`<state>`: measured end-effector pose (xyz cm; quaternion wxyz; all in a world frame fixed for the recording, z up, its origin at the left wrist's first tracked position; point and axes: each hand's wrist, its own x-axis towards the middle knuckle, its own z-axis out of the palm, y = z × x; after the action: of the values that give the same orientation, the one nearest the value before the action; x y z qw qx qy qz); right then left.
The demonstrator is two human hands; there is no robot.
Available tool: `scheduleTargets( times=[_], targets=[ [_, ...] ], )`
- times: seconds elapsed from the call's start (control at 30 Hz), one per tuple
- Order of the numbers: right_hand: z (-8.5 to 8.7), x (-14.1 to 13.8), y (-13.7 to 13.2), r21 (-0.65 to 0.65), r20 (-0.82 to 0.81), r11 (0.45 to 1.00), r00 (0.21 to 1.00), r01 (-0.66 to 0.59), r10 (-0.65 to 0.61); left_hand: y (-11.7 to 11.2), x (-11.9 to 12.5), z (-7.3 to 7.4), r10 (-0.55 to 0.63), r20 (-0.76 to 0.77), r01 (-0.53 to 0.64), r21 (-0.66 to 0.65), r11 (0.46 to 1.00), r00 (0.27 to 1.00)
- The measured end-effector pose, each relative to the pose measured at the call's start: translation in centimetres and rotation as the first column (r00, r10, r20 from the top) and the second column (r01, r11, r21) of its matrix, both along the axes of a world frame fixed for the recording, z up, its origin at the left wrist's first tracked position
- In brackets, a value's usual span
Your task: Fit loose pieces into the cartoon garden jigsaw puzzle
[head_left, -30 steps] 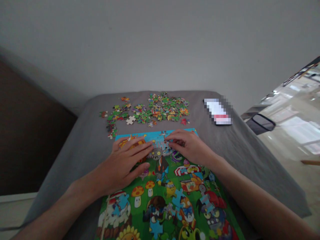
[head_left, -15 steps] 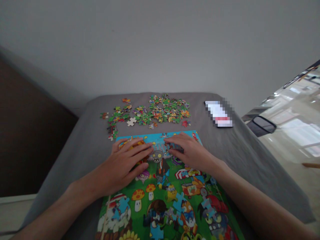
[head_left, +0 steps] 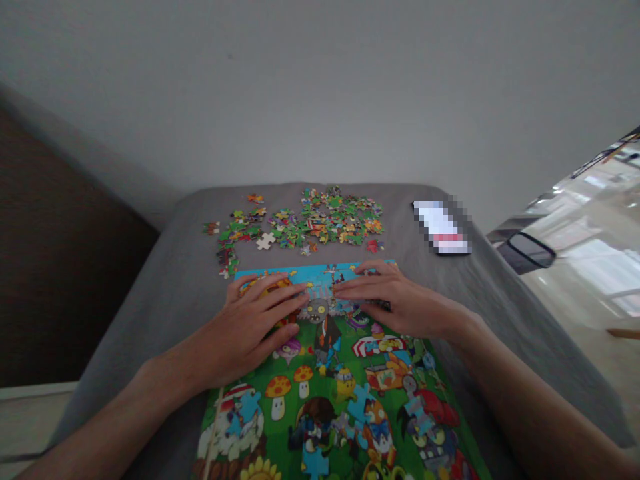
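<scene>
A cartoon jigsaw puzzle [head_left: 320, 387] lies in front of me, with a blue top edge, a green field, mushrooms and a grey zombie figure. Light blue gaps show in several places where the backing is bare. My left hand [head_left: 260, 310] rests on its upper left part, fingers spread and lying flat over an orange figure. Across from it, my right hand [head_left: 390, 297] lies over the upper right part with its fingers stretched towards the middle. I see no loose piece in either hand, though the undersides of both are hidden.
Beyond the puzzle's far edge lies a spread of loose puzzle pieces [head_left: 320, 220], among them one pale piece turned face down [head_left: 265, 241]. A phone [head_left: 443, 228] lies at the right on the grey cloth [head_left: 165, 287]. A pale wall [head_left: 320, 93] rises behind.
My right hand has shifted to the right and its fingers have flattened, showing more of the puzzle's top middle. My left hand stays where it was.
</scene>
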<state>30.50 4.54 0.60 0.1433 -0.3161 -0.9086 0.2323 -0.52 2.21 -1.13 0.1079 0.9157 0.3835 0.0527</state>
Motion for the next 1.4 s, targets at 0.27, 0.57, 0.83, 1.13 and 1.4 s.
scheduleTargets(
  times=[0.27,0.57,0.83,1.13,1.4],
  targets=[
    [-0.5,-2.1,-0.7,0.129,0.117,0.983,0.982,0.133,-0.148,0.0,0.1,-0.2,0.010,0.006,-0.010,0.010,1.000,1.000],
    [-1.3,-1.9,-0.4,0.106,0.054,0.974,0.977,0.199,-0.206,0.0,0.0,-0.1,0.002,0.003,-0.002,0.017,1.000,1.000],
    [-1.4,-1.5,-0.1,0.104,0.036,0.973,0.977,0.206,-0.211,0.0,-0.1,0.3,0.012,0.019,-0.013,0.026,1.000,1.000],
    [-1.0,-0.7,0.2,0.139,0.057,0.965,0.971,0.221,-0.231,0.1,-0.3,0.2,0.014,0.026,-0.015,0.035,0.999,1.000],
    [-1.1,-1.2,0.0,0.147,0.052,0.961,0.969,0.233,-0.243,0.1,-0.4,0.2,0.009,0.021,-0.010,0.044,0.999,1.000]
  ],
)
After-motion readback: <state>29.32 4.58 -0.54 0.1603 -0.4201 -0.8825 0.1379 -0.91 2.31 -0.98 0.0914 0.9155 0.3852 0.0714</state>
